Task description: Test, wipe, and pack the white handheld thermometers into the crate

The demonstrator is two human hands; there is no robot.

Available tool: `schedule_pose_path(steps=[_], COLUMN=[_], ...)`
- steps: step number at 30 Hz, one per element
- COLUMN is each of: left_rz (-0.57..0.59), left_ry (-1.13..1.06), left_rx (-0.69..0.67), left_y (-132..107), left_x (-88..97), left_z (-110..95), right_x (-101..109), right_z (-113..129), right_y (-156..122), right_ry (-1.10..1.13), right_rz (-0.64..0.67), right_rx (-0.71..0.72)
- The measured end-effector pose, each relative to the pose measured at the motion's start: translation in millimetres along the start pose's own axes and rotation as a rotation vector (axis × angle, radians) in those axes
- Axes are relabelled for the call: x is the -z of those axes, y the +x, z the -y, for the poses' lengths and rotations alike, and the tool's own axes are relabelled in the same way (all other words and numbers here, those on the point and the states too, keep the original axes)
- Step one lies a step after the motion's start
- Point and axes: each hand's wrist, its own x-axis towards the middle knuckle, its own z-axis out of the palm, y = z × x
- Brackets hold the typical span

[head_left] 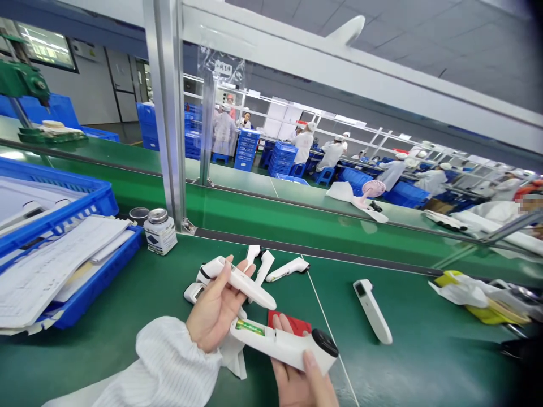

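Now holding one long white gadget (253, 289) in the left hand (218, 314), with the palm turned up and with thumb and fingers bent around it, closed just enough to keep hold. Also holding a second white gadget (288, 347) in the right hand (299, 373), closed on it too, with the thumb near its round black end (324, 342) and with fingers at its far side. Held up over the green table (127, 319), nearer than the first one, with its handle open and a green battery (251, 327) showing inside. Lying just behind the right hand: a flat red piece (300, 323). Hanging below the left hand: something thin and white (235, 356), too covered to name. Lying farther back: a few more white gadgets (291, 269), close together. Lying alone to the right: another white gadget (374, 312), with a small dark screen. Standing at the left: a little bottle (160, 233) with a silver top, near a blue tray (104, 294) full of papers (68, 263). Working far away: people in white coats (303, 146).
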Motion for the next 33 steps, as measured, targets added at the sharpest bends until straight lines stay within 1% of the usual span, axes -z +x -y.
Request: schedule_pose_path(steps=[2, 5, 8, 10, 11, 13, 15, 17, 18, 19, 20, 22, 23, 24, 25, 26, 28, 29, 30, 33], left_rz=[0.006, 0.007, 0.02, 0.016, 0.01, -0.008, -0.019, -0.022, -0.011, 0.004, 0.02, 0.069, 0.092, 0.11, 0.12, 0.122, 0.122, 0.149, 0.208, 0.472], left_ry=[-0.015, -0.02, -0.041, -0.078, -0.098, -0.121, -0.12, -0.107, -0.1, -0.09, -0.073, -0.011, 0.037, 0.093, 0.155, 0.219, 0.332, 0.374, 0.4, 0.403], left_rx=[-0.02, -0.033, 0.011, 0.053, 0.072, 0.111, 0.138, 0.126, 0.109, 0.089, 0.07, 0.045, 0.03, 0.011, -0.006, -0.017, -0.01, 0.004, 0.017, 0.03], left_y=[-0.7, -2.7, -7.6, -12.3, -14.8, -19.3, -22.7, -25.0, -25.9, -26.9, -28.1, -31.3, -33.4, -36.0, -38.7, -41.5, -46.5, -48.3, -49.4, -50.1], left_x=[2.1, 3.1, 2.7, 2.5, 2.4, 2.0, 1.2, 0.1, -0.4, -0.7, -0.8, 0.4, 1.7, 3.2, 5.0, 6.8, 10.0, 11.4, 12.9, 19.0], left_z=[1.3, 1.1, 5.3, 11.6, 15.2, 21.0, 23.4, 22.4, 21.4, 20.6, 20.5, 23.2, 26.1, 29.7, 33.6, 37.5, 43.6, 45.6, 47.3, 52.5], right_x=[-1.9, -6.7, -9.7, -8.2, -6.4, -1.9, 1.7, 2.1, 0.9, -1.2, -3.7, -8.5, -9.8, -10.0, -8.9, -6.5, 1.3, 5.9, 10.5, 23.3], right_z=[-6.8, -8.7, -15.1, -27.4, -35.5, -51.9, -61.6, -57.9, -50.6, -40.5, -28.9, -6.7, 1.3, 6.2, 8.0, 6.9, -0.2, -4.1, -7.1, -5.4], right_y=[2.4, 4.1, 5.4, 7.9, 9.7, 13.4, 15.7, 15.1, 13.7, 11.7, 9.4, 4.6, 2.6, 1.2, 0.4, 0.2, 0.9, 1.3, 1.4, -1.9], right_ry=[0.041, 0.076, 0.036, 0.01, 0.0, -0.037, -0.09, -0.169, -0.236, -0.33, -0.461, -0.809, -0.978, -1.125, -1.236, -1.308, -1.363, -1.373, -1.376, -1.326], right_rz=[0.001, 0.019, 0.063, 0.075, 0.068, 0.012, -0.039, -0.053, -0.054, -0.056, -0.062, -0.033, 0.014, 0.071, 0.124, 0.166, 0.2, 0.194, 0.173, 0.037], right_rx=[0.015, 0.05, 0.108, 0.152, 0.175, 0.247, 0.306, 0.307, 0.301, 0.325, 0.399, 0.625, 0.722, 0.778, 0.788, 0.766, 0.719, 0.708, 0.698, 0.633])
